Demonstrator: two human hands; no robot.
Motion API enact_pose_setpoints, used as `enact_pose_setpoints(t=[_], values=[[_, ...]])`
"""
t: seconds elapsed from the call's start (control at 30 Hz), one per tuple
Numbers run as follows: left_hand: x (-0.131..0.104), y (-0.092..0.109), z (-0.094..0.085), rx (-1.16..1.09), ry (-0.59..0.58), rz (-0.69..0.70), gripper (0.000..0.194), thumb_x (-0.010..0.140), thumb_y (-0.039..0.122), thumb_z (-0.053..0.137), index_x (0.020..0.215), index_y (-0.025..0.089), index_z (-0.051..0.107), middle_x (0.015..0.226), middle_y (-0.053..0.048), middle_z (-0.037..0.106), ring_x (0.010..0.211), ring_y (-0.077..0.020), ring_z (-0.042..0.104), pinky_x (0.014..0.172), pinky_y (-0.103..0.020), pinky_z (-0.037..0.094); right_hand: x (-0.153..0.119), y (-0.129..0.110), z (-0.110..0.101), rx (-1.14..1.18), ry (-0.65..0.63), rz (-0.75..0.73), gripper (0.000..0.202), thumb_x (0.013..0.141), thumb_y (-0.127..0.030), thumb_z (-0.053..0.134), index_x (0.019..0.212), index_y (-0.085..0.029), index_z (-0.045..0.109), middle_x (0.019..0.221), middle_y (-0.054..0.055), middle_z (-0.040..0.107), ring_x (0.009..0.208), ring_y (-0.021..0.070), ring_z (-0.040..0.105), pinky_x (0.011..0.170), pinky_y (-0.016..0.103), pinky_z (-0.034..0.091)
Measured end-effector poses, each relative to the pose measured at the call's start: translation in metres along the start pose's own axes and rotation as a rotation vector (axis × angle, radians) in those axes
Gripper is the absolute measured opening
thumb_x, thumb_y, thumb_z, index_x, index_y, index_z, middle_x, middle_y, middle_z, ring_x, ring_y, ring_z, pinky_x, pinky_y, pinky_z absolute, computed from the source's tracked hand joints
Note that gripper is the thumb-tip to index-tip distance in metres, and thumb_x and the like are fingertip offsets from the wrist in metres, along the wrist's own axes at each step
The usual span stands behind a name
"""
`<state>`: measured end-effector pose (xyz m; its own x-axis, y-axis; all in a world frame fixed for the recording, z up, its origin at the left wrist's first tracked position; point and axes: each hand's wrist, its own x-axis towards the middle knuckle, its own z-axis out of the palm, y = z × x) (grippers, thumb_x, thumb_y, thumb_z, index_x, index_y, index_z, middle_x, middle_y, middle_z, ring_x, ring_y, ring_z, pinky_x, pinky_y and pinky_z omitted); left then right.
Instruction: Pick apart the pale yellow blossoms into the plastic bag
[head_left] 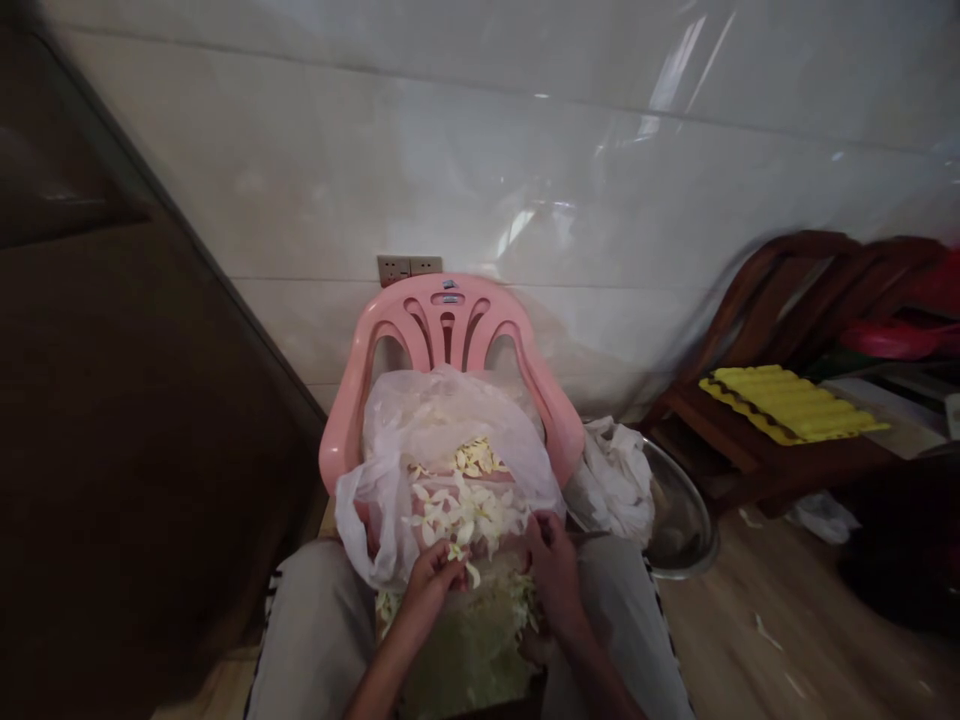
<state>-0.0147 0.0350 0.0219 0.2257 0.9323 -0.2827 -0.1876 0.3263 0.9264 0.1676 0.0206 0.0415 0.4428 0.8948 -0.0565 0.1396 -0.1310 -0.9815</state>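
Observation:
Pale yellow-white petals or flowers [472,510] lie spread on a thin white plastic bag [386,500], which rests on the seat of a pink plastic chair [341,440]. My left hand [436,575] is closed on a pale flower piece with a greenish centre, just in front of the spread petals. At the bag's right front edge is my right hand [551,555], its fingers drawn together; what they hold, if anything, is too dark and small to make out. Below and between my hands, more greenish bits lie on a dull green surface [469,650].
To the right, a metal basin [679,520] stands on the floor beside a crumpled white bag [615,480]. Farther right, a yellow tray [787,400] rests on a wooden chair [720,425]. A dark panel [127,420] fills the left side; a tiled wall stands behind.

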Motion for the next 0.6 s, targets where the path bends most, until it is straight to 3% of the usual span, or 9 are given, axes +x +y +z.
enact_pose_setpoints(t=[0.17, 0.3, 0.6], values=[[0.004, 0.002, -0.003, -0.05, 0.061, 0.01, 0.048, 0.056, 0.059, 0.08, 0.056, 0.02, 0.052, 0.043, 0.006, 0.053, 0.044, -0.0103, 0.047, 0.051, -0.024, 0.034, -0.011, 0.004, 0.015, -0.06, -0.307, -0.014, 0.041, 0.086, -0.06, 0.051, 0.072, -0.021, 0.053, 0.047, -0.007, 0.043, 0.038, 0.0103, 0.039, 0.039, 0.023, 0.03], [0.001, 0.005, -0.002, -0.027, 0.065, 0.02, 0.048, 0.056, 0.058, 0.079, 0.055, 0.02, 0.05, 0.043, 0.006, 0.051, 0.044, -0.0098, 0.046, 0.051, -0.023, 0.034, -0.021, 0.007, 0.031, 0.026, -0.547, 0.065, 0.046, 0.084, -0.065, 0.051, 0.072, -0.02, 0.054, 0.048, -0.007, 0.046, 0.037, 0.009, 0.04, 0.036, 0.022, 0.03], [-0.001, 0.011, 0.001, -0.015, 0.061, -0.01, 0.047, 0.052, 0.057, 0.081, 0.056, 0.02, 0.053, 0.043, 0.007, 0.052, 0.043, -0.0098, 0.045, 0.05, -0.023, 0.034, -0.019, 0.007, 0.033, 0.1, -0.658, 0.157, 0.046, 0.078, -0.064, 0.06, 0.074, -0.019, 0.055, 0.048, -0.007, 0.051, 0.033, 0.0063, 0.039, 0.032, 0.018, 0.027]])
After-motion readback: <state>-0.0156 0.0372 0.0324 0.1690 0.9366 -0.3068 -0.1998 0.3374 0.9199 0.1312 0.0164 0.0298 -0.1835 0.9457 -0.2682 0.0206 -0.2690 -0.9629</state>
